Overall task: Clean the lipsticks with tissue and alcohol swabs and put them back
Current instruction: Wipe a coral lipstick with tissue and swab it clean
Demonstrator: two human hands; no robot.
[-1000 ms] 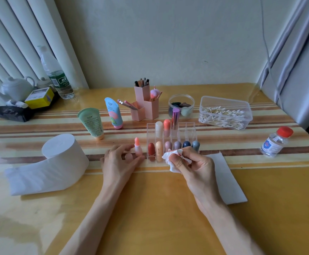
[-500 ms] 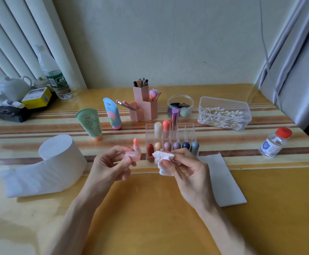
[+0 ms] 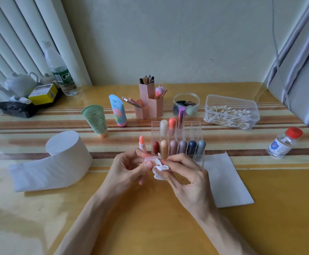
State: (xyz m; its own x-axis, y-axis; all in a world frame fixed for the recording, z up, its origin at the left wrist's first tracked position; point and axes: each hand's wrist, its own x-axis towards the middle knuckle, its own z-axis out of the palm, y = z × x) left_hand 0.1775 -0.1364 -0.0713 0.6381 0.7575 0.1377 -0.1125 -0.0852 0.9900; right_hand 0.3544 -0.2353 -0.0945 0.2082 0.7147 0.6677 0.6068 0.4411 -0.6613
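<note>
I'm at home, in the corner of a lived-in room. My bench [image 3: 150,227] is a wooden table with a striped runner [image 3: 39,126] under a glossy clear cover, pushed against a plain painted wall [image 3: 168,43]. Pale pleated drapes [image 3: 12,34] hang to my left and a grey curtain [image 3: 301,61] to my right. A white teapot [image 3: 20,83], a water bottle [image 3: 60,74] and a yellow box [image 3: 43,93] share the far corner. My own makeup is spread out nearer me: pink holders [image 3: 151,105] of brushes and pencils, two cream tubes [image 3: 94,119], a clear organiser [image 3: 192,126] of lipsticks [image 3: 174,147], a tub of cotton swabs [image 3: 231,113], and a plain tissue roll [image 3: 61,157].
</note>
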